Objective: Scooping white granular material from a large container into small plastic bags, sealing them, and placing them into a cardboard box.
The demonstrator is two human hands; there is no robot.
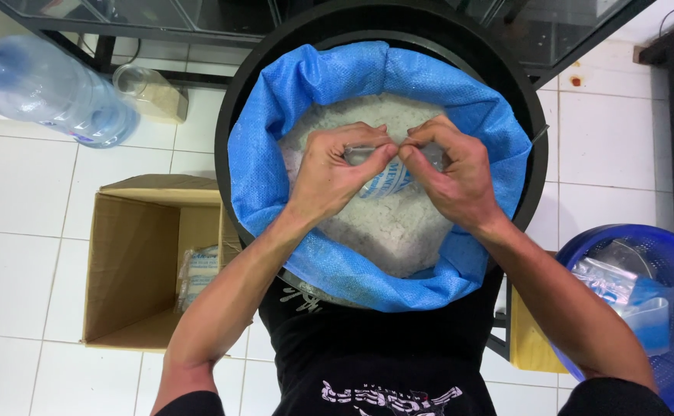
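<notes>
Both hands meet over the middle of the sack; the left hand [329, 173] and the right hand [452, 173] have their thumbs and forefingers pinched together on the top edge of a small clear plastic bag [387, 183], fingertips nearly touching each other; the bag hangs just below the pinch, between the two palms, its printed face showing in the gap under the thumbs. Directly beneath the grip lies a heap of white coarse grains [387, 231], filling a blue woven sack [275, 154] whose rolled-down rim rings the hands on every side; the sack sits inside a round black tub [233, 115]. Out past the left forearm, well apart from the grip, an open cardboard box [133, 262] stands on the white tiled floor [21, 254] with a few filled packets [198, 273] in its corner; beyond it lies a large clear water bottle [52, 88]. Past the right forearm sits a blue basket [660, 254] holding more plastic packets.
</notes>
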